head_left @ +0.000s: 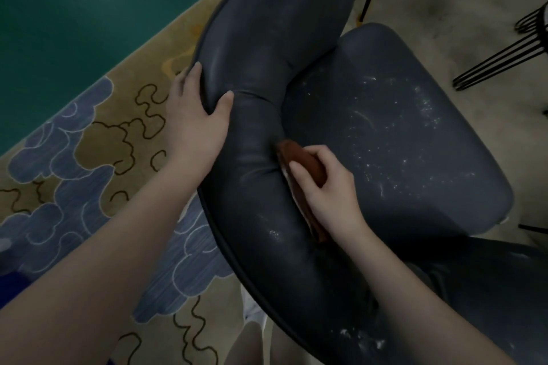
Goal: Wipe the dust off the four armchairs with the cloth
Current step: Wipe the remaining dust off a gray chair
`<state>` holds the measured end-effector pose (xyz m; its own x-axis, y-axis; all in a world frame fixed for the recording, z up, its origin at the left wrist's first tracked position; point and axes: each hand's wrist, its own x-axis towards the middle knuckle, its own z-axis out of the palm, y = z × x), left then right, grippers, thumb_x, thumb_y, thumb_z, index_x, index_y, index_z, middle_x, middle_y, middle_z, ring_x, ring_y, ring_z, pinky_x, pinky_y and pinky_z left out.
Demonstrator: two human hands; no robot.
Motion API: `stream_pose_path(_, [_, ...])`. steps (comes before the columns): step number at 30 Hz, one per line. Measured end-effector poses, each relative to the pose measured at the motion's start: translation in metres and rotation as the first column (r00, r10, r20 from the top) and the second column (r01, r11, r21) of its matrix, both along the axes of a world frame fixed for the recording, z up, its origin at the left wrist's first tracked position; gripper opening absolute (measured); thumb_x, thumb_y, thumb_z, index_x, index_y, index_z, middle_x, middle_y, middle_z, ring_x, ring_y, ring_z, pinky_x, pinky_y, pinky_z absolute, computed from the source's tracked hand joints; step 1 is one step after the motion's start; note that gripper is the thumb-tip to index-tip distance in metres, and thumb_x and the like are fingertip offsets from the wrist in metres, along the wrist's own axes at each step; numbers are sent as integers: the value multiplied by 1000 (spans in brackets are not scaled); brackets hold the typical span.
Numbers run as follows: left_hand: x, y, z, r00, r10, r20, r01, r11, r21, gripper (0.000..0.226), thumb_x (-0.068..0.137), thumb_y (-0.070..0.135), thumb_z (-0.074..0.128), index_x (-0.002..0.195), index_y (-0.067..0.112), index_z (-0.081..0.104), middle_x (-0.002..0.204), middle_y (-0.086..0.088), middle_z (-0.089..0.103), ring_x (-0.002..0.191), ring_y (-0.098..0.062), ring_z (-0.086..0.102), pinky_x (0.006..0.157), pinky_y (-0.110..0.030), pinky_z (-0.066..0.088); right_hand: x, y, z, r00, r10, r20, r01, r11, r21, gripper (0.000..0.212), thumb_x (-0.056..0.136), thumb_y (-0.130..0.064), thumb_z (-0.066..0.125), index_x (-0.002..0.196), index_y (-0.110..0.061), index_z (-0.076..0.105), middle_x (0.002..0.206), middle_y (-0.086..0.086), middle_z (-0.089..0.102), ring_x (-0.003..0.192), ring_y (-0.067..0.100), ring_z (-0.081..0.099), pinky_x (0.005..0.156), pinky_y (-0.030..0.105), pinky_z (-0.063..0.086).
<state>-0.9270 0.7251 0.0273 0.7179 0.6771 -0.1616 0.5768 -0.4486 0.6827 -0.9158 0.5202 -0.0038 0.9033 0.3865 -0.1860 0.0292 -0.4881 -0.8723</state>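
- Looking straight down on a dark grey-blue armchair (pixel 296 246), its curved backrest (pixel 267 38) sweeping from the top of the view down to the lower right, with the seat (pixel 400 133) fanning out to the right.
- The left hand (pixel 195 115) is on the backrest's top rim. Its fingers wrap over the outer edge, close together, and the thumb is splayed well apart from them, pressing on the inner face.
- The right hand (pixel 326 190) is down in the crease where the backrest meets the seat, gripping the reddish-brown cloth (pixel 305 160). The thumb lies across the top of it and the fingers curl round its far side.
- The cloth is folded into a long strip. Its long axis runs along that crease, from upper left to lower right, and the upper end points up the crease, away from the person. The lower end trails out under the wrist.
- The cloth touches both the backrest and the seat.
- White dust specks (pixel 421 109) are scattered across the seat to the right of the cloth, with more along the backrest's lower stretch.
- Under the chair on the left is a patterned carpet (pixel 89 157) with blue cloud shapes on tan.
- Thin black wire legs (pixel 504 59) stand at the right edge, well apart from the hands.
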Motion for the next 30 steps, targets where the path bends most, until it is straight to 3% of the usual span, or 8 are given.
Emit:
stream_pose_path(3, [-13, 1, 1, 998, 6, 58, -2, 998, -65, 60, 99, 35, 55, 153, 20, 32, 156, 1, 31, 142, -12, 29, 107, -16, 19, -17, 6, 6, 986, 70, 149, -64, 997, -48, 17, 93, -26, 64, 106, -16, 65, 98, -2, 63, 90, 7, 59, 84, 24, 47])
stream_pose_path(8, [-56, -20, -8, 992, -6, 123, 22, 991, -129, 61, 100, 39, 51, 154, 27, 25, 156, 2, 30, 141, -8, 26, 112, -21, 20, -43, -14, 26, 926, 247, 284, -251, 968, -24, 28, 91, -30, 62, 110, -10, 67, 106, -2, 62, 99, 5, 59, 89, 14, 45])
stream_pose_path(14, [-61, -23, -17, 976, 72, 206, -31, 980, -197, 58, 100, 40, 53, 152, 30, 30, 152, 4, 34, 139, -6, 31, 117, -30, 26, -20, 21, 16, 954, 87, 286, -74, 996, -56, 22, 91, -23, 67, 109, -11, 68, 104, -2, 62, 94, 5, 58, 86, 16, 46])
stream_pose_path(18, [-62, -24, -18, 973, 74, 220, -32, 981, -191, 56, 100, 37, 54, 151, 28, 32, 152, 2, 35, 140, -9, 31, 118, -32, 26, -40, 7, 25, 896, 292, 335, -290, 955, -57, 24, 92, -28, 63, 108, -10, 68, 105, -1, 61, 96, 11, 61, 84, 29, 50])
stream_pose_path(21, [-61, -25, -17, 973, 82, 215, -38, 979, -200, 56, 100, 37, 53, 151, 29, 31, 153, 3, 34, 141, -9, 30, 119, -33, 25, -57, -24, 32, 846, 411, 339, -429, 903, -24, 22, 91, -22, 66, 105, -6, 69, 106, 1, 61, 101, 14, 62, 87, 28, 50])
stream_pose_path(23, [-61, -25, -18, 972, 76, 224, -33, 981, -192, 56, 101, 38, 52, 152, 29, 31, 153, 4, 34, 141, -8, 29, 119, -34, 24, -57, -36, 31, 870, 365, 331, -374, 927, -39, 23, 90, -24, 65, 104, -6, 69, 105, 1, 62, 102, 9, 60, 90, 21, 47])
stream_pose_path(26, [-61, -27, -18, 971, 86, 223, -42, 980, -195, 56, 101, 38, 51, 152, 30, 30, 153, 5, 34, 141, -7, 28, 119, -32, 24, -45, -24, 26, 937, 116, 328, -99, 993, -67, 24, 90, -28, 62, 103, -10, 69, 101, -3, 62, 95, 2, 57, 88, 10, 40])
stream_pose_path(30, [-62, -27, -19, 971, 81, 226, -40, 983, -182, 56, 101, 39, 51, 152, 30, 30, 154, 4, 34, 141, -9, 29, 119, -33, 24, -55, 9, 26, 930, 123, 347, -102, 992, -80, 21, 90, -28, 63, 103, -13, 68, 102, -3, 61, 93, 9, 60, 81, 29, 50])
